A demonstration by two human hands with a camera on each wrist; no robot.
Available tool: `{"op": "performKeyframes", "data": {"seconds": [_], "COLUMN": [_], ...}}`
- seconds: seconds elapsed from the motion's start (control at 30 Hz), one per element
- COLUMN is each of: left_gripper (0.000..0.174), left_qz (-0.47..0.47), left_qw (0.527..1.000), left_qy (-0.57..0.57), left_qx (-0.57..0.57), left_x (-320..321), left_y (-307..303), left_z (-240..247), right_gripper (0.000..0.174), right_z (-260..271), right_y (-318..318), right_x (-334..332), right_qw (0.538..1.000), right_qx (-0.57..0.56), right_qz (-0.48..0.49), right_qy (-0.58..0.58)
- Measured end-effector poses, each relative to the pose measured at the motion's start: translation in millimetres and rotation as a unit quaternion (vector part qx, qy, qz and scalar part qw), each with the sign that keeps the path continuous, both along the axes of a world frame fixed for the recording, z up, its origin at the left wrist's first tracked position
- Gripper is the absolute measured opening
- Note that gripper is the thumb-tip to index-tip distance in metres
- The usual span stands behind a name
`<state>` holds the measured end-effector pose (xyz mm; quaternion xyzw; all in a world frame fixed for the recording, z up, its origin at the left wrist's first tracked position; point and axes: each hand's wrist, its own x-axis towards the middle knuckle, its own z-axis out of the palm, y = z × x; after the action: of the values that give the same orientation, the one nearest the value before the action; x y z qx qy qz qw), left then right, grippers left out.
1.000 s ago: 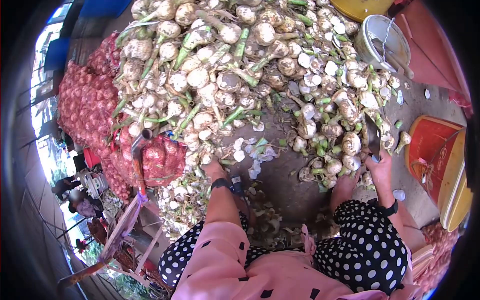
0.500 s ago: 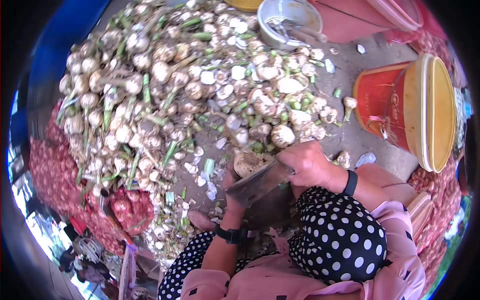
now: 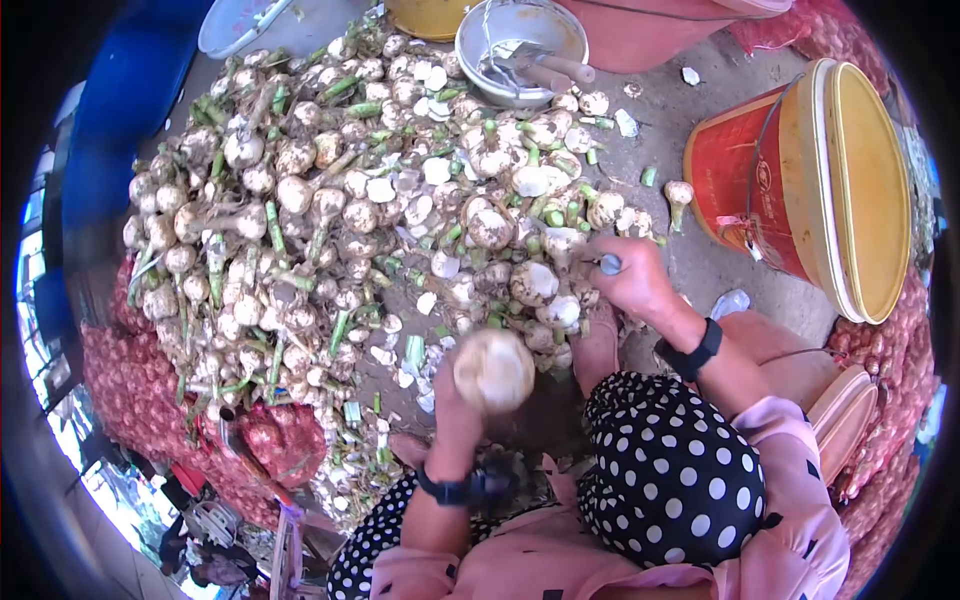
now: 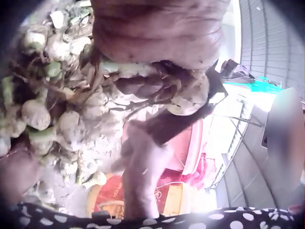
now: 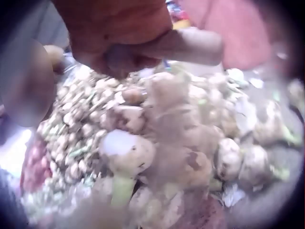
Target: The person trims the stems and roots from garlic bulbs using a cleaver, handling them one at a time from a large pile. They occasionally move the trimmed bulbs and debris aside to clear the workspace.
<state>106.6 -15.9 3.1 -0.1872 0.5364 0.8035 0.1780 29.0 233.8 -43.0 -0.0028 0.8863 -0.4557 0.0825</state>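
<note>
My left hand (image 3: 458, 415) holds a large garlic bulb (image 3: 494, 372) above my lap, its pale rounded face turned up and blurred. In the left wrist view the bulb (image 4: 190, 99) shows under that palm, with the knife's dark blade (image 4: 174, 125) close beside it. My right hand (image 3: 635, 278) grips the knife to the right of the bulb, over the edge of the garlic heap (image 3: 295, 195); the round butt of its handle (image 3: 610, 264) shows. From the right fist in the right wrist view the pale handle (image 5: 198, 46) sticks out.
A red and yellow bucket (image 3: 755, 175) lies tipped at the right. Behind the heap stands a white bucket (image 3: 530, 35) with tools in it. Red mesh sacks of bulbs (image 3: 265, 445) lie at the left. Peelings and cut stems litter the floor.
My left hand has brought a garlic bulb from the left pile to the middle. The knife crossed to that bulb, then moved away right. The head view has swung right.
</note>
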Motion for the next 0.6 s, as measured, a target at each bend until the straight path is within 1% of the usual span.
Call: {"op": "performKeyframes", "data": {"seconds": [0.03,0.07,0.1,0.13,0.17,0.2,0.23,0.27,0.3,0.33,0.37,0.4,0.43,0.47,0.53,0.57,0.6], "left_gripper": [0.041,0.045,0.061,0.061,0.064,0.067,0.064,0.064,0.06,0.056,0.045,0.045,0.04,0.036,0.035,0.038,0.041], "left_qz": [-0.093,-0.186,-0.289,-0.289,-0.188,-0.084,0.019,0.021,0.087,0.147,0.143,0.147,0.122,0.096,0.106,0.021,-0.064], "left_qw": [0.985,0.942,0.809,0.811,0.805,0.786,0.886,0.886,0.983,0.975,0.973,0.973,0.984,0.992,0.991,0.998,0.99], "left_qy": [0.06,0.129,0.283,0.279,0.269,0.26,0.189,0.19,0.051,-0.091,-0.126,-0.126,-0.104,-0.08,-0.076,-0.042,-0.009], "left_qx": [-0.129,-0.25,-0.427,-0.425,-0.494,-0.555,-0.423,-0.423,-0.152,0.137,0.128,0.127,0.077,0.027,0.038,-0.041,-0.123], "left_x": [-10.4,-29.6,-47.7,-50.2,-51.3,-52.2,-44.9,-37.5,-29.8,-25.7,-25.9,-26.0,-26.1,-27.1,-24.3,-23.2,-22.7], "left_y": [-1.9,1.8,12.7,20.1,29.1,37.3,41.4,43.0,43.3,42.0,39.7,36.8,33.2,29.3,18.1,13.5,7.8], "left_z": [0.7,-3.1,11.6,12.6,12.2,11.2,4.1,1.1,-0.8,-3.4,-7.0,-8.6,-9.5,-11.5,-21.6,-25.3,-25.3], "right_gripper": [0.021,0.021,0.02,0.018,0.021,0.021,0.022,0.024,0.021,0.021,0.018,0.015,0.012,0.012,0.012,0.011,0.01], "right_z": [7.1,14.1,20.4,23.5,20.7,23.3,27.5,29.8,25.7,23.3,22.7,24.4,30.4,34.7,38.1,37.5,8.3], "right_y": [-0.5,-1.6,-7.9,-15.4,-21.0,-27.1,-34.4,-38.8,-39.3,-41.7,-45.0,-48.7,-50.2,-49.1,-41.9,-38.8,-31.7], "right_x": [0.6,-3.8,-5.0,-1.7,0.1,0.0,1.2,1.7,2.8,3.4,4.4,4.7,4.2,2.0,-0.9,-2.5,-2.2], "right_qw": [0.988,0.99,0.941,0.852,0.782,0.782,0.797,0.81,0.86,0.86,0.936,0.971,0.98,0.98,0.984,0.983,0.988], "right_qx": [-0.116,-0.113,-0.28,-0.436,-0.526,-0.526,-0.517,-0.506,-0.43,-0.429,-0.314,-0.187,-0.146,-0.146,-0.091,-0.065,-0.065], "right_qz": [0.018,0.011,-0.003,-0.015,-0.043,-0.043,-0.084,-0.123,-0.034,-0.03,0.062,0.15,0.128,0.13,0.113,0.139,0.121], "right_qy": [-0.099,-0.089,-0.188,-0.289,-0.332,-0.331,-0.3,-0.27,-0.272,-0.274,-0.149,-0.017,0.049,0.049,0.101,0.103,0.064]}}
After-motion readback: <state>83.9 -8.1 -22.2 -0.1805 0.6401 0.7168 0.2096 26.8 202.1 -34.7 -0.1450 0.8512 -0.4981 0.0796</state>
